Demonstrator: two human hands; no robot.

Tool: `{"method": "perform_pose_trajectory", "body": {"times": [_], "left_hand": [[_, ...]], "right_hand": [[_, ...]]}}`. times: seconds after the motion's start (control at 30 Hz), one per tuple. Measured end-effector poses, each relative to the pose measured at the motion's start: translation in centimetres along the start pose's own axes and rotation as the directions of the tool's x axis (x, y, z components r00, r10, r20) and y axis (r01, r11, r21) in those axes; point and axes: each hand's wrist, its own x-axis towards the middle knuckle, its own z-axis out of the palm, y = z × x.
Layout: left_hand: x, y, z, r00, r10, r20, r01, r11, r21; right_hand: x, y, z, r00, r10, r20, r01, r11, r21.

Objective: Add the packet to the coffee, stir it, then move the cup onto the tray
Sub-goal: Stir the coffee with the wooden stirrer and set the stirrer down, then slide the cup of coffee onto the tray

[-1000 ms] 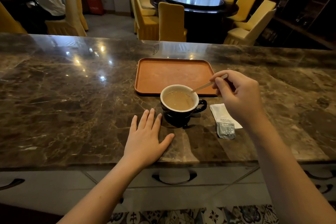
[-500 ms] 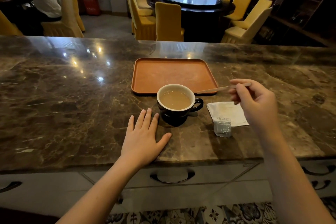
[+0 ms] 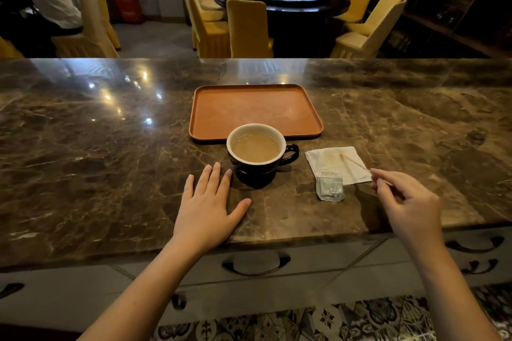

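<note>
Stirrer [image 3: 356,164] now out of cup [image 3: 256,152], lowered onto napkin [image 3: 336,163] at right-centre, pinched by right hand [image 3: 407,202]. Left hand [image 3: 206,202] flat, open. Stirring looks done; tray [image 3: 255,111] transfer remains.

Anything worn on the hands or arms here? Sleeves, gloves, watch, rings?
Nothing visible. The left hand and right hand are bare: no gloves, and no rings on the fingers that show. Both forearms are bare to the frame's bottom edge, with no sleeve cuff, watch or band at either wrist. Any sleeve would start outside the view.
</note>
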Motion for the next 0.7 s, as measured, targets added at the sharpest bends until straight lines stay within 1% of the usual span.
{"method": "perform_pose_trajectory", "body": {"times": [0.1,0.23,0.43,0.7], "left_hand": [[0.1,0.0,0.1,1.000,0.005,-0.007,-0.005,1.000,0.001],[0.1,0.0,0.1,1.000,0.004,0.003,-0.004,1.000,0.002],[0.0,0.0,0.1,1.000,-0.002,0.011,0.001,1.000,0.014],[0.0,0.0,0.1,1.000,0.000,0.010,-0.001,1.000,0.025]], "right_hand": [[-0.8,0.5,0.5,0.997,-0.042,0.066,0.045,0.998,-0.050],[-1.7,1.1,1.0,0.990,-0.043,0.138,0.049,0.998,-0.040],[-2.1,1.7,1.3,0.980,-0.028,0.196,0.056,0.989,-0.137],[-2.2,2.4,1.0,0.973,-0.017,0.232,0.049,0.990,-0.135]]}}
